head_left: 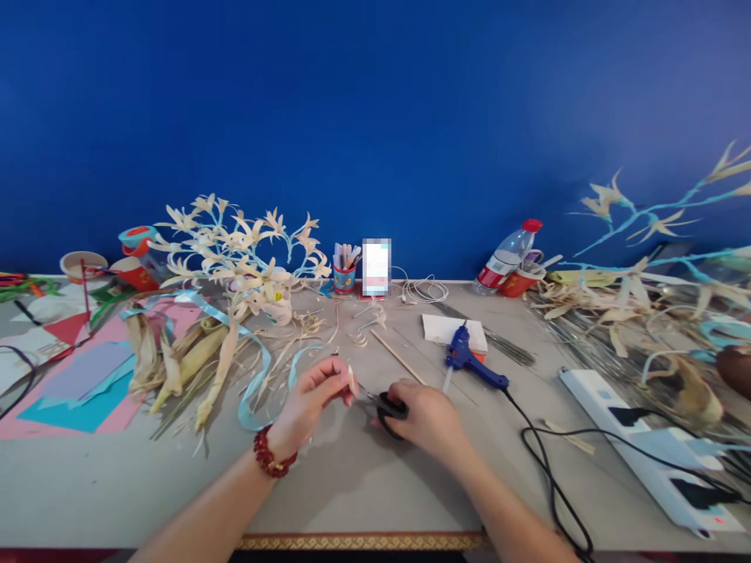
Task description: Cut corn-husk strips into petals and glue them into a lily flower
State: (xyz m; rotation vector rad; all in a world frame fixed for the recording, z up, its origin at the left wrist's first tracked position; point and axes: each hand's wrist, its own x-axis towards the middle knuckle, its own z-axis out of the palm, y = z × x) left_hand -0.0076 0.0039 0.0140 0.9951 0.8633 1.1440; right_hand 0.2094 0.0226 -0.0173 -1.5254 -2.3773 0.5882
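Note:
My left hand (314,395), with a red bead bracelet on its wrist, pinches a small pale strip of corn husk (352,381) between thumb and fingers above the table. My right hand (425,418) is closed around the black handles of a pair of scissors (388,407). The scissor blades point left toward the strip, almost touching it. A thin wooden stick (397,356) lies just beyond both hands.
A blue glue gun (469,360) rests on a white pad, its black cord (545,469) looping by my right arm. A white power strip (645,450) lies right. Corn husks and husk flowers (235,250) crowd the left. Coloured paper (82,383), cups and a bottle (508,254) stand behind.

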